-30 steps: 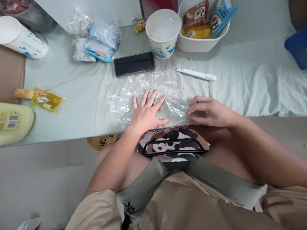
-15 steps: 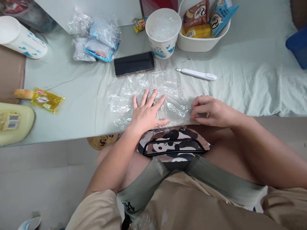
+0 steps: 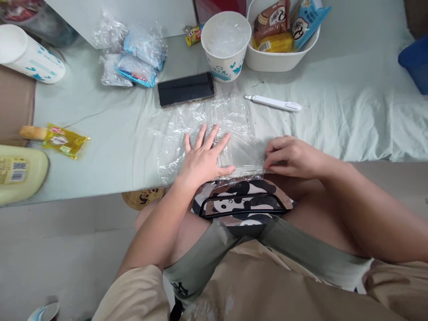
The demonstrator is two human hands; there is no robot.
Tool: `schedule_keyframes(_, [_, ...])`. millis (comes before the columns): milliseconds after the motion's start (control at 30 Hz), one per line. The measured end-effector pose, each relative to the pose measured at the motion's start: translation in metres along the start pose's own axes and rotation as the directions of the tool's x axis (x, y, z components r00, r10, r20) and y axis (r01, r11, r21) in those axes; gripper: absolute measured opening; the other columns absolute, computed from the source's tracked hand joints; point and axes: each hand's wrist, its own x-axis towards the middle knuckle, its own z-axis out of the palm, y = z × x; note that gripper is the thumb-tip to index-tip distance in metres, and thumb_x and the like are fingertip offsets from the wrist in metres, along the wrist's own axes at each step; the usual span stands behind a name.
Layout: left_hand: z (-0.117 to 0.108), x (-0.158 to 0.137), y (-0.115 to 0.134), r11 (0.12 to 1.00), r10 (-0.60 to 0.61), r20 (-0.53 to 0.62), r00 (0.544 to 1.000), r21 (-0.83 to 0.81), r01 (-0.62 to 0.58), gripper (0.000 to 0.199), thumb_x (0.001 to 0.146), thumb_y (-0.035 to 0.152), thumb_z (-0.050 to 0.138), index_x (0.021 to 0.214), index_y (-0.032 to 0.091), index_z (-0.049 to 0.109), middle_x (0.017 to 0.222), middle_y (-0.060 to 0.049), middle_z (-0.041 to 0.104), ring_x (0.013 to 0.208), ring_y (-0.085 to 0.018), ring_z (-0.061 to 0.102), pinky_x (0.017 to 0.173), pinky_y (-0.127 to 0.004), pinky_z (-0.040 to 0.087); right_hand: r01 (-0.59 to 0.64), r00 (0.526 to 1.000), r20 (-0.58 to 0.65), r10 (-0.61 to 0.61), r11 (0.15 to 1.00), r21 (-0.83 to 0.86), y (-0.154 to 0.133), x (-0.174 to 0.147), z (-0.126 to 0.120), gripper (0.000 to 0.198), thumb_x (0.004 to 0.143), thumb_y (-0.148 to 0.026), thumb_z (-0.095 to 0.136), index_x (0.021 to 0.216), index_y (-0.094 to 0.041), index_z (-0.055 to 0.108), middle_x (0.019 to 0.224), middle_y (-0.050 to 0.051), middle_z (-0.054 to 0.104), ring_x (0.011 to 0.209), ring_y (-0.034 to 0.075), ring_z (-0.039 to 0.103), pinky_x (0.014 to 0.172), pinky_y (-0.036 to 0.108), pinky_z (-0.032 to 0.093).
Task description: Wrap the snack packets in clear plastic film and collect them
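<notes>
A thin sheet of clear plastic film [image 3: 239,149] lies wrinkled on the cloth-covered table, its near edge hanging a little over the front. My left hand [image 3: 205,158] presses flat on it with the fingers spread. At the film's near right corner, my right hand [image 3: 290,156] is closed in a pinch on the edge; the fingertips are partly hidden. Just beyond the film is a black phone [image 3: 186,89]. To the right of the phone rests a white craft knife [image 3: 274,103].
Behind stand a paper cup [image 3: 225,44] with clear plastic inside and a white tub [image 3: 282,62] of wrapped snacks. Several wrapped packets [image 3: 137,55] lie at the back left. At far left are a tipped cup [image 3: 36,58], a yellow snack packet [image 3: 65,140] and a pale yellow bottle [image 3: 22,174].
My right hand has shifted slightly left and its fingers have closed on the film's corner. The film's right part looks flatter and straighter. My left hand stays in place.
</notes>
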Motion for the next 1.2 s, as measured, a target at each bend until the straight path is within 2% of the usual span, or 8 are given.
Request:
schedule_keyframes(333, [0.004, 0.000, -0.003, 1.000, 0.024, -0.040, 0.999, -0.008, -0.024, 0.096, 0.083, 0.068, 0.069, 0.165, 0.036, 0.030, 0.178, -0.006, 0.016, 0.164, -0.044, 0.007, 0.126, -0.076, 0.002, -0.155, 0.988, -0.008, 0.156, 0.986, 0.056, -0.003, -0.009, -0.013, 0.016, 0.096, -0.026, 0.061, 0.101, -0.023, 0.076, 0.099, 0.007, 0.068, 0.080, 0.017, 0.066, 0.071, 0.031, 0.052])
schedule_keyframes(467, [0.003, -0.001, -0.003, 0.999, 0.030, -0.049, 0.998, -0.011, -0.031, 0.096, 0.083, 0.065, 0.071, 0.165, 0.036, 0.031, 0.177, -0.007, 0.017, 0.163, -0.045, 0.009, 0.125, -0.077, 0.003, -0.083, 0.994, -0.077, 0.077, 0.994, -0.078, -0.009, -0.003, 0.000, 0.032, 0.094, -0.038, 0.068, 0.123, -0.025, 0.070, 0.121, 0.011, 0.070, 0.112, 0.028, 0.066, 0.095, 0.043, 0.052])
schedule_keyframes(600, [0.001, 0.000, -0.002, 0.999, 0.030, -0.051, 0.998, -0.032, -0.032, 0.095, 0.082, 0.063, 0.073, 0.164, 0.038, 0.033, 0.177, -0.006, 0.019, 0.163, -0.045, 0.010, 0.125, -0.077, 0.003, 0.045, 0.998, 0.048, -0.038, 0.987, -0.152, -0.018, 0.010, 0.027, 0.035, 0.095, -0.036, 0.065, 0.127, -0.024, 0.069, 0.146, 0.011, 0.062, 0.141, 0.035, 0.050, 0.115, 0.056, 0.039])
schedule_keyframes(733, [0.004, 0.001, -0.009, 0.990, 0.048, -0.101, 0.994, -0.128, -0.060, 0.090, 0.084, 0.059, 0.072, 0.163, 0.037, 0.034, 0.177, -0.007, 0.019, 0.163, -0.044, 0.012, 0.126, -0.076, 0.004, 0.109, 0.993, 0.059, -0.101, 0.980, -0.167, -0.024, 0.019, 0.036, 0.018, 0.101, -0.026, 0.055, 0.098, -0.021, 0.072, 0.133, 0.007, 0.072, 0.139, 0.030, 0.055, 0.118, 0.053, 0.035])
schedule_keyframes(833, [0.007, 0.002, -0.021, 0.958, 0.095, -0.217, 0.972, -0.245, -0.148, 0.086, 0.084, 0.059, 0.073, 0.160, 0.037, 0.039, 0.176, -0.007, 0.022, 0.162, -0.043, 0.017, 0.127, -0.073, 0.015, 0.109, 0.994, 0.027, -0.106, 0.985, -0.132, -0.030, 0.020, 0.030, 0.020, 0.100, -0.021, 0.051, 0.090, -0.019, 0.068, 0.104, 0.008, 0.077, 0.111, 0.025, 0.069, 0.104, 0.044, 0.046])
schedule_keyframes(967, [0.002, 0.000, -0.040, 0.859, 0.115, -0.457, 0.882, -0.401, -0.319, 0.067, 0.087, 0.064, 0.068, 0.144, 0.030, 0.057, 0.167, -0.008, 0.043, 0.156, -0.035, 0.037, 0.123, -0.058, 0.041, 0.030, 0.996, 0.084, -0.026, 0.998, -0.053, -0.037, 0.019, 0.020, 0.017, 0.096, -0.020, 0.049, 0.087, -0.018, 0.063, 0.080, 0.005, 0.069, 0.068, 0.016, 0.061, 0.068, 0.031, 0.046])
schedule_keyframes(1067, [-0.008, -0.009, -0.051, 0.752, -0.018, -0.644, 0.765, -0.513, -0.414, 0.035, 0.095, 0.053, 0.065, 0.117, 0.026, 0.070, 0.132, -0.008, 0.072, 0.124, -0.023, 0.069, 0.099, -0.041, 0.061, -0.030, 0.998, 0.061, 0.029, 0.999, 0.014, -0.038, 0.018, 0.015, 0.014, 0.094, -0.020, 0.049, 0.090, -0.019, 0.062, 0.080, 0.004, 0.069, 0.066, 0.014, 0.059, 0.062, 0.029, 0.042])
schedule_keyframes(1200, [-0.022, -0.032, -0.045, 0.687, -0.050, -0.805, 0.592, -0.458, -0.564, 0.011, 0.093, 0.032, 0.068, 0.099, 0.024, 0.072, 0.092, -0.001, 0.077, 0.086, -0.015, 0.075, 0.070, -0.029, 0.062, -0.125, 0.991, -0.025, 0.129, 0.985, 0.118, -0.039, 0.019, 0.012, 0.011, 0.093, -0.022, 0.052, 0.089, -0.020, 0.061, 0.076, 0.002, 0.071, 0.064, 0.014, 0.063, 0.063, 0.027, 0.046])
